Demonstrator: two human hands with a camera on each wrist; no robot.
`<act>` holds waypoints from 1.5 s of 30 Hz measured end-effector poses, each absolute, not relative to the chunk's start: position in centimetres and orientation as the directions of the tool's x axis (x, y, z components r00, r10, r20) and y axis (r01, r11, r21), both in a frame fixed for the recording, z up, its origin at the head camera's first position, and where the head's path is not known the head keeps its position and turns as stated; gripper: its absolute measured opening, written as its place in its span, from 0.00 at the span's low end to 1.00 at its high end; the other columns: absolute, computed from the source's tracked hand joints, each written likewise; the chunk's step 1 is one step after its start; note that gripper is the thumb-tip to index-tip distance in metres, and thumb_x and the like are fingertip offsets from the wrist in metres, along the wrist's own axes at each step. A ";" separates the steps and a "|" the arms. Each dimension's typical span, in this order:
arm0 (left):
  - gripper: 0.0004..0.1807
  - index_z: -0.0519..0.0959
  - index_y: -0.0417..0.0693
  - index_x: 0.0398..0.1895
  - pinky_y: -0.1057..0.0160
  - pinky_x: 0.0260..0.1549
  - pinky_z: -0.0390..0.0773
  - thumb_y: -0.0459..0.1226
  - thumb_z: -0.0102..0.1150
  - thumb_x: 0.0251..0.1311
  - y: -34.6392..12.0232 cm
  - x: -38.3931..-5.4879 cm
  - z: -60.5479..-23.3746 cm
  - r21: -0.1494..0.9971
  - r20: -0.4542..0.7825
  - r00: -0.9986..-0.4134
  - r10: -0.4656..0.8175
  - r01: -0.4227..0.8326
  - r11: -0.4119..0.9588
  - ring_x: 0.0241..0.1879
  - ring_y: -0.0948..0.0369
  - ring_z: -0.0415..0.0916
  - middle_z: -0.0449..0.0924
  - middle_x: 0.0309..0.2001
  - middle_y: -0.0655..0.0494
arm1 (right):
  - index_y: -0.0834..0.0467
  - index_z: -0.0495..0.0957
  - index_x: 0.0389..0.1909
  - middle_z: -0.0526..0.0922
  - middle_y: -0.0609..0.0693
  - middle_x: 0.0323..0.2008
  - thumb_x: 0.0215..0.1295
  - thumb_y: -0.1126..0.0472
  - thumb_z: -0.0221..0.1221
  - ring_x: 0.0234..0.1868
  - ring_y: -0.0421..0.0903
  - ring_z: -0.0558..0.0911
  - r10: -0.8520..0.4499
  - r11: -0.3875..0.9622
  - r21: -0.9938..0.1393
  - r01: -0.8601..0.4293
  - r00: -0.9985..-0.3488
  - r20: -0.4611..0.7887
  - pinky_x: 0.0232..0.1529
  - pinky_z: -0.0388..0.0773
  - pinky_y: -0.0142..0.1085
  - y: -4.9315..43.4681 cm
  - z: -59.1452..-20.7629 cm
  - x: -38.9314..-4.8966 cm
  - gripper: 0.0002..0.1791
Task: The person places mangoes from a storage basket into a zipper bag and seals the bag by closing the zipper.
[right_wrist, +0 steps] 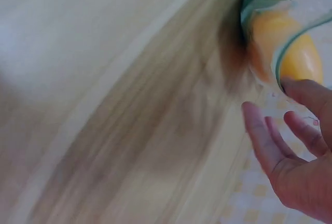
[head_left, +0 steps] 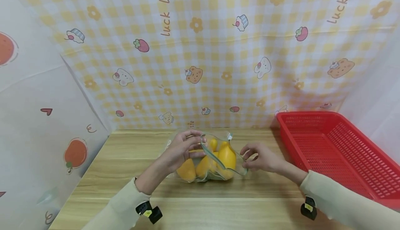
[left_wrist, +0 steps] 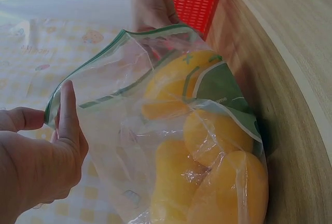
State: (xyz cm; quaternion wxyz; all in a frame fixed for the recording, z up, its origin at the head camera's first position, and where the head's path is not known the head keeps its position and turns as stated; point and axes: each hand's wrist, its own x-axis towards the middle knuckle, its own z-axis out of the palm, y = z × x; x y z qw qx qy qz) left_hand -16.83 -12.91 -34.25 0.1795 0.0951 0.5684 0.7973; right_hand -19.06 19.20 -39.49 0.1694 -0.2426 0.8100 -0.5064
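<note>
A clear zip bag [head_left: 213, 157] with a green-edged mouth lies on the wooden table, holding several yellow fruits [head_left: 227, 156], one of them pear-shaped. At the left end of the mouth, my left hand [head_left: 184, 147] pinches the rim between thumb and fingers. The left wrist view shows the mouth spread wide, the green rim [left_wrist: 88, 63] running away from the thumb, and the fruits lower in the bag. My right hand [head_left: 260, 157] is at the right end of the mouth. Its thumb [right_wrist: 306, 93] is at the rim while the other fingers are spread apart from it.
To the right stands a red plastic basket [head_left: 307, 146] with perforated sides, beside my right forearm. A yellow checked cloth [head_left: 175, 49] hangs behind the table [head_left: 125, 167]. White sheeting [head_left: 37, 94] covers the left side.
</note>
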 end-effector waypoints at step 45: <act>0.15 0.70 0.35 0.59 0.53 0.46 0.86 0.32 0.54 0.74 -14.2 -15.8 -30.0 0.947 0.063 -0.891 0.450 -0.089 -0.308 0.42 0.54 0.81 0.77 0.47 0.47 | 0.72 0.77 0.47 0.84 0.54 0.33 0.70 0.66 0.63 0.35 0.46 0.82 -0.350 0.040 -0.993 -0.111 -0.932 0.090 0.43 0.87 0.45 15.5 -28.3 -18.1 0.12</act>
